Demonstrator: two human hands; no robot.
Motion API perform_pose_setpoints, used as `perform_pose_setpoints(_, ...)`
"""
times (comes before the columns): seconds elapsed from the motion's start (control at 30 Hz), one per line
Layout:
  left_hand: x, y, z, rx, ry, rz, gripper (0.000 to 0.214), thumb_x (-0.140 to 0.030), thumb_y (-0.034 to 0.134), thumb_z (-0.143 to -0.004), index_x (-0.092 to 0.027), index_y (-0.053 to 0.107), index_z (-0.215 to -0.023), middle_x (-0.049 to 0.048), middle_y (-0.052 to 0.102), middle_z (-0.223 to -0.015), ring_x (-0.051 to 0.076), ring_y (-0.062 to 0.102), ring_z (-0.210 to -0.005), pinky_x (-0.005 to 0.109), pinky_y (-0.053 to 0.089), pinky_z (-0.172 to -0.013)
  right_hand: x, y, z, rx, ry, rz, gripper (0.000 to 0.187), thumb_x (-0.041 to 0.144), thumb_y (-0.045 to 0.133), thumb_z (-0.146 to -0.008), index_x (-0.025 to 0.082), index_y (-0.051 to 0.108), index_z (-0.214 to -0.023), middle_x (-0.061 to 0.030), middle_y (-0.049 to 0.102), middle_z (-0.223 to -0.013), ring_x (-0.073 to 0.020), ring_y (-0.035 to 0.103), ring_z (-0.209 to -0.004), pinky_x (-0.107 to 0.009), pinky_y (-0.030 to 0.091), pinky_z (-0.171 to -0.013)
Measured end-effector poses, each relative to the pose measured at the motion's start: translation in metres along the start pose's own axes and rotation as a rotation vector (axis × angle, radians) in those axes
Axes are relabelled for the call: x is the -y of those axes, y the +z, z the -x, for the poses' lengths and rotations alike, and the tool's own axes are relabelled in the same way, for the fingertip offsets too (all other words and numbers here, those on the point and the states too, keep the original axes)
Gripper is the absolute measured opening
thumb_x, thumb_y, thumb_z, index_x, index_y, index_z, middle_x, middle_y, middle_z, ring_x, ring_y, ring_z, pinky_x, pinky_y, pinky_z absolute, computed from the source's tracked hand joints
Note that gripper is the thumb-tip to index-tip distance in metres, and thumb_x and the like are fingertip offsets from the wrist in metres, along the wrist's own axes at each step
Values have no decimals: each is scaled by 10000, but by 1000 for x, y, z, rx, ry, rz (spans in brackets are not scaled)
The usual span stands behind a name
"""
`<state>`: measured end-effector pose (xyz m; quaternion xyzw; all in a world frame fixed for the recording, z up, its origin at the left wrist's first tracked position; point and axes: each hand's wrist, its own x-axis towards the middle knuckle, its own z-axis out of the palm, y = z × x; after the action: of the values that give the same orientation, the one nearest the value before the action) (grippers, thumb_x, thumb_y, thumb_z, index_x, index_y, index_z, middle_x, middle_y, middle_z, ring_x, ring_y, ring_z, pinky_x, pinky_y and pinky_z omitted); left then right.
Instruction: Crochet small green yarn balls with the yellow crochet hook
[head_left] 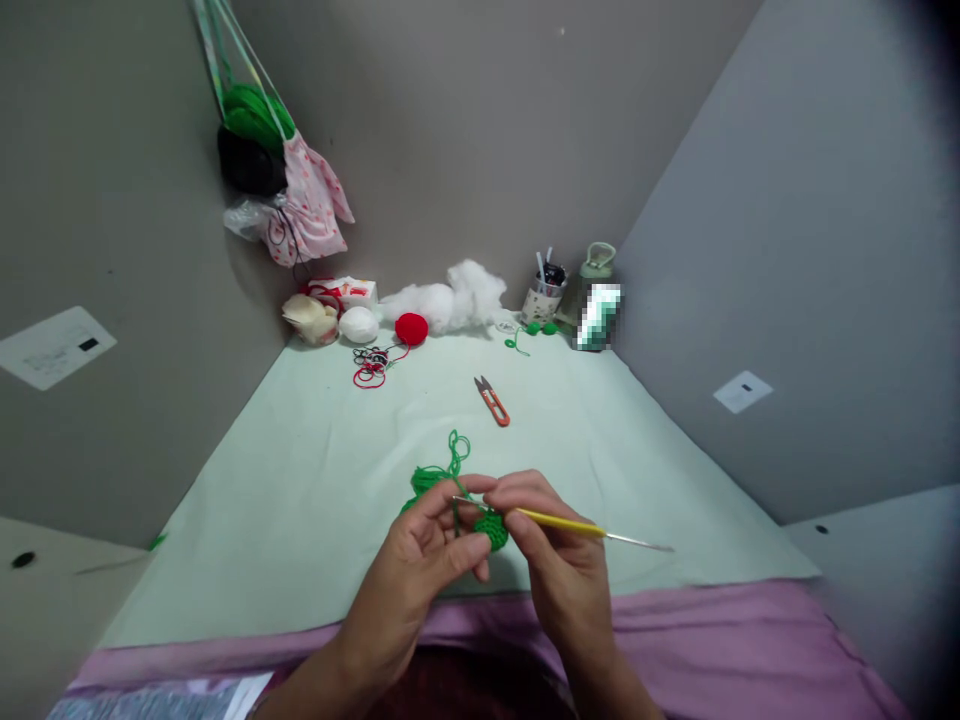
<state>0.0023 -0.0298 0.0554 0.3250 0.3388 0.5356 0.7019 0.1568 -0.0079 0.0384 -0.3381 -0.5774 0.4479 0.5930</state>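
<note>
My left hand [420, 555] pinches a small round green crochet piece [491, 530] between thumb and fingers, with green yarn running over the raised index finger. In my right hand [562, 550] is a crochet hook [562, 522] with a yellow handle, gripped like a pen. Its thin metal tip points left and lies at the top of the crochet piece; the other metal end sticks out to the right. Behind my left fingers rests a green yarn ball [431, 480], partly hidden, with loose loops trailing away from it. Which stitch the tip sits in is too small to tell.
Orange thread snips [493, 402] lie beyond my hands. Along the back stand a red yarn ball [411, 329], a white yarn ball [358, 325], white stuffing [450, 300], a pen cup [543, 300] and a bottle [596, 262]. A pink bag [307, 200] hangs at left.
</note>
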Motion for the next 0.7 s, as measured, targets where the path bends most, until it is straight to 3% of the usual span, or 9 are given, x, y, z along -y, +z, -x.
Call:
perform_pose_setpoints(0.07, 3, 0, -2, -33, -14, -12, 401, -274, 899, -782, -297, 820, -1174, 11, 688, -900, 139, 573, -783, 252, 470, -741, -4, -1, 0, -15, 4, -10, 132, 328, 717, -969, 356, 846, -974, -64, 740, -951, -268, 687, -954, -407, 586, -804)
perform_pose_setpoints(0.23, 7, -6, -4, -96, 2, -54, 476, -255, 908, -771, -275, 800, -1234, 19, 688, -907, 177, 609, -916, 292, 469, -905, -14, -5, 1, -44, 116, -98, 118, 364, 738, -954, 298, 835, -956, -50, 728, -886, -219, 639, -807, -352, 515, -698)
perform_pose_setpoints(0.33, 6, -9, -4, -86, 20, -44, 425, -283, 879, -812, -251, 790, -1226, 36, 684, -947, 192, 621, -924, 303, 472, -885, -14, -4, 0, -61, 162, -162, 106, 370, 767, -931, 294, 836, -957, -29, 716, -838, -185, 612, -725, -340, 505, -686)
perform_pose_setpoints(0.5, 5, -10, -2, -111, 29, -100, 320, -321, 809, -878, -245, 801, -1189, 40, 641, -959, 160, 543, -823, 256, 412, -698, -6, 1, -5, -84, 217, -247, 158, 425, 795, -897, 272, 831, -903, -39, 768, -830, -169, 611, -640, -327, 516, -621)
perform_pose_setpoints(0.7, 6, -11, -3, -115, 71, -103, 285, -283, 824, -854, -254, 820, -1138, 35, 604, -937, 169, 528, -876, 271, 438, -784, -3, 0, -7, -51, 217, -305, 229, 433, 701, -981, 237, 775, -889, -49, 795, -846, -151, 647, -603, -302, 545, -597)
